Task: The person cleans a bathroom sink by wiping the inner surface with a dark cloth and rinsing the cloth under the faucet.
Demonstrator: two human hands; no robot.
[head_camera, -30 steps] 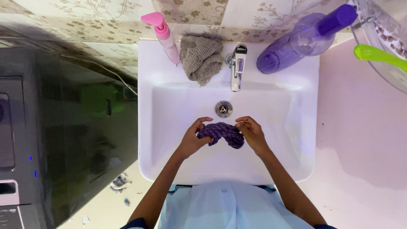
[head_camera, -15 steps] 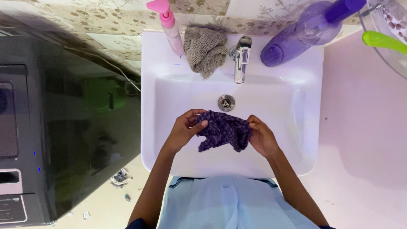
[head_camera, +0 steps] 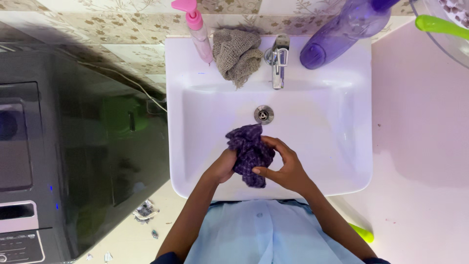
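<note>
sink (head_camera: 312, 166): white, rectangular, drain (head_camera: 263, 114) mid-basin | back ledge, left to right: pink pump bottle (head_camera: 198, 34), grey cloth (head_camera: 238, 54) drooping over the rim, chrome tap (head_camera: 278, 61), purple bottle (head_camera: 337, 34) lying tilted | tabletop (head_camera: 420, 146): pale pink, right of sink, carries clear bowl (head_camera: 439, 24) at far corner

Bright, even light is falling from above, washing the white sink basin (head_camera: 312, 146) pale with a faint violet tint. The chrome tap (head_camera: 278, 61) is catching small glints — no harsh glare. The dark glossy appliance (head_camera: 73, 146) at the left is sitting in dimness, mirroring a blurred green shape. A soft shadow is spreading across the pinkish counter (head_camera: 420, 137) — the edges are bending slightly, and focus is staying sharp centrally.
</note>
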